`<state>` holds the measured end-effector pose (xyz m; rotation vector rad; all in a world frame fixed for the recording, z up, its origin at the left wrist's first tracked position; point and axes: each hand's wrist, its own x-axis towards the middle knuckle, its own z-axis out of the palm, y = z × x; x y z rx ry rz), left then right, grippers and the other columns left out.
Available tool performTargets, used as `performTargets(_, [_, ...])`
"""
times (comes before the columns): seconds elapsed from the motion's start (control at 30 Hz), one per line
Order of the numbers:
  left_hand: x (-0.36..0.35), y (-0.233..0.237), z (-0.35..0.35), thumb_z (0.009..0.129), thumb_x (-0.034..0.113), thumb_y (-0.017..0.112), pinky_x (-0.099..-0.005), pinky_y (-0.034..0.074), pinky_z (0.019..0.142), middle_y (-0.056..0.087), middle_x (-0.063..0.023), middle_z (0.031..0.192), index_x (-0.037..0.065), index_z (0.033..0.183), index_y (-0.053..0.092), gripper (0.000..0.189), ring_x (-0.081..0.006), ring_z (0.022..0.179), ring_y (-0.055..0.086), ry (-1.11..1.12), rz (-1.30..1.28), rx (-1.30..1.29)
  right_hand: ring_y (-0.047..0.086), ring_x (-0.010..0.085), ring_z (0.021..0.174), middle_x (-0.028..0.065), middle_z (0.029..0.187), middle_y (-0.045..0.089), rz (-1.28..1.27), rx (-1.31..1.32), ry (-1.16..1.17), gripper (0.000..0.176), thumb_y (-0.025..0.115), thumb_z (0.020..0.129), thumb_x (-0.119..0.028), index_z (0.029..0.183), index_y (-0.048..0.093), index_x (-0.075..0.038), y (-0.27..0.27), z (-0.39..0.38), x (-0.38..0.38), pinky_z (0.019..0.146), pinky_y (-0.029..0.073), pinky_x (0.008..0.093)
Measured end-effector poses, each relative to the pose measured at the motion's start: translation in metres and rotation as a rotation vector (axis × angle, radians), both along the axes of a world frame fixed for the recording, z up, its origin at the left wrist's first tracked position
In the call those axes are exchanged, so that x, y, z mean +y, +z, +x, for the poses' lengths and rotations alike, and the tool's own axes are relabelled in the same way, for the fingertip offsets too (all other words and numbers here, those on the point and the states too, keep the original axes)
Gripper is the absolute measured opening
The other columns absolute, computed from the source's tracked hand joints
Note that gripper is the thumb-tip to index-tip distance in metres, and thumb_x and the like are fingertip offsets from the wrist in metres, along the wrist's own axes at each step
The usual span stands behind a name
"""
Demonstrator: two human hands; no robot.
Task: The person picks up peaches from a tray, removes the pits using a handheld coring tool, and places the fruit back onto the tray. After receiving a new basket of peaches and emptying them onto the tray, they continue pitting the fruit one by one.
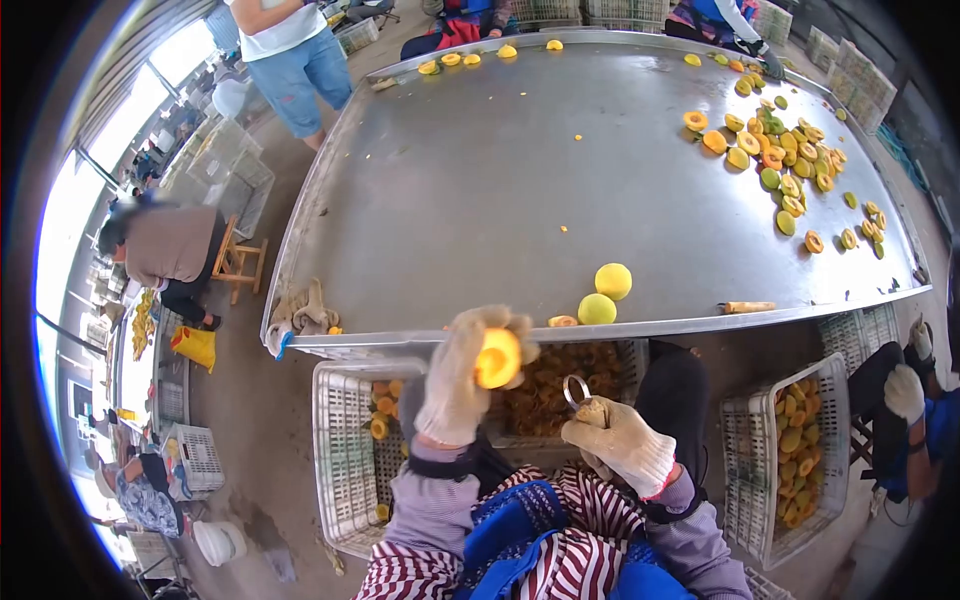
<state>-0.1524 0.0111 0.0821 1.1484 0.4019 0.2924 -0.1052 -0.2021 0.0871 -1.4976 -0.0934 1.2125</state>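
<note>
My left hand, in a white knit glove, is closed around a yellow peach half, its cut face and hollow centre turned up. My right hand, also gloved, grips a pitting tool with a metal ring at its end. The ring stands apart from the peach half, to its right. Two whole yellow-green peaches rest by the near edge of the metal table, and a cut piece lies next to them.
Many peach halves are spread at the table's right. A wooden-handled tool and gloves lie along the near edge. Crates stand below: left, right, and one of scraps between. Other people sit or stand around.
</note>
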Motion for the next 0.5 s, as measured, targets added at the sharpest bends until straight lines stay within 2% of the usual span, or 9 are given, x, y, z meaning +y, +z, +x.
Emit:
performTargets(0.07, [0.039, -0.012, -0.023, 0.102, 0.051, 0.052, -0.0302, 0.057, 0.061, 0.069, -0.0122, 0.110, 0.005, 0.120, 0.061, 0.051, -0.0239, 0.088, 0.072, 0.000, 0.279, 0.063, 0.045, 0.0068, 0.047, -0.0027, 0.060, 0.049, -0.044, -0.040, -0.028, 0.022, 0.067, 0.091, -0.022, 0.088, 0.052, -0.006, -0.001, 0.001, -0.007, 0.045, 0.038, 0.0244])
performTargets(0.13, [0.057, -0.007, -0.031, 0.100, 0.043, 0.056, -0.0373, 0.058, 0.069, 0.070, -0.0135, 0.110, 0.004, 0.119, 0.063, 0.044, -0.0277, 0.097, 0.070, 0.115, 0.290, 0.278, 0.045, 0.0066, 0.046, -0.0029, 0.061, 0.049, -0.032, 0.010, -0.051, 0.022, 0.068, 0.091, -0.021, 0.088, 0.052, -0.006, -0.002, 0.005, -0.012, 0.044, 0.038, 0.0240])
performTargets(0.2, [0.114, -0.039, -0.069, 0.094, 0.035, 0.062, -0.0453, 0.055, 0.089, 0.068, -0.0190, 0.117, 0.004, 0.119, 0.064, 0.041, -0.0338, 0.112, 0.065, 0.070, 1.774, 0.757, 0.045, 0.0065, 0.046, -0.0030, 0.061, 0.049, -0.012, 0.041, -0.072, 0.022, 0.069, 0.092, -0.020, 0.088, 0.052, -0.006, -0.008, 0.003, -0.015, 0.044, 0.038, 0.0237])
performTargets(0.23, [0.095, -0.021, -0.063, 0.086, 0.031, 0.068, -0.0475, 0.046, 0.104, 0.062, -0.0229, 0.127, 0.005, 0.120, 0.064, 0.043, -0.0385, 0.123, 0.057, 0.145, 1.589, 0.979, 0.045, 0.0064, 0.046, -0.0031, 0.061, 0.049, 0.006, 0.072, -0.083, 0.022, 0.069, 0.092, -0.020, 0.088, 0.053, -0.007, -0.010, 0.003, -0.014, 0.044, 0.038, 0.0234])
performTargets(0.27, [0.087, -0.020, -0.051, 0.086, 0.031, 0.068, -0.0475, 0.046, 0.104, 0.062, -0.0229, 0.127, 0.005, 0.120, 0.064, 0.043, -0.0385, 0.123, 0.057, 0.176, 1.590, 0.972, 0.046, 0.0064, 0.047, -0.0030, 0.062, 0.050, 0.010, 0.079, -0.066, 0.023, 0.070, 0.092, -0.021, 0.090, 0.053, -0.007, -0.010, 0.003, -0.011, 0.044, 0.038, 0.0230])
performTargets(0.33, [0.073, -0.019, -0.029, 0.086, 0.035, 0.070, -0.0473, 0.045, 0.106, 0.056, -0.0224, 0.137, 0.008, 0.122, 0.064, 0.046, -0.0400, 0.127, 0.054, 0.159, 1.591, 0.402, 0.046, 0.0060, 0.049, -0.0031, 0.063, 0.050, 0.034, 0.071, -0.062, 0.023, 0.070, 0.092, -0.022, 0.090, 0.053, -0.007, -0.008, 0.001, -0.002, 0.045, 0.038, 0.0226])
performTargets(0.4, [0.039, -0.024, 0.007, 0.084, 0.035, 0.071, -0.0469, 0.048, 0.103, 0.056, -0.0193, 0.137, 0.008, 0.122, 0.064, 0.047, -0.0379, 0.130, 0.052, -0.059, 1.420, 0.136, 0.046, 0.0059, 0.051, -0.0035, 0.064, 0.050, 0.016, -0.020, -0.069, 0.022, 0.071, 0.091, -0.022, 0.089, 0.054, -0.007, -0.009, -0.001, 0.002, 0.046, 0.038, 0.0238])
performTargets(0.5, [-0.017, -0.027, 0.070, 0.088, 0.037, 0.068, -0.0466, 0.044, 0.109, 0.053, -0.0190, 0.143, 0.009, 0.130, 0.059, 0.051, -0.0369, 0.136, 0.047, -0.322, 1.439, 0.040, 0.047, 0.0076, 0.049, -0.0021, 0.062, 0.052, -0.043, -0.079, -0.156, 0.019, 0.070, 0.089, -0.019, 0.091, 0.057, -0.005, -0.004, 0.002, -0.004, 0.046, 0.038, 0.0250])
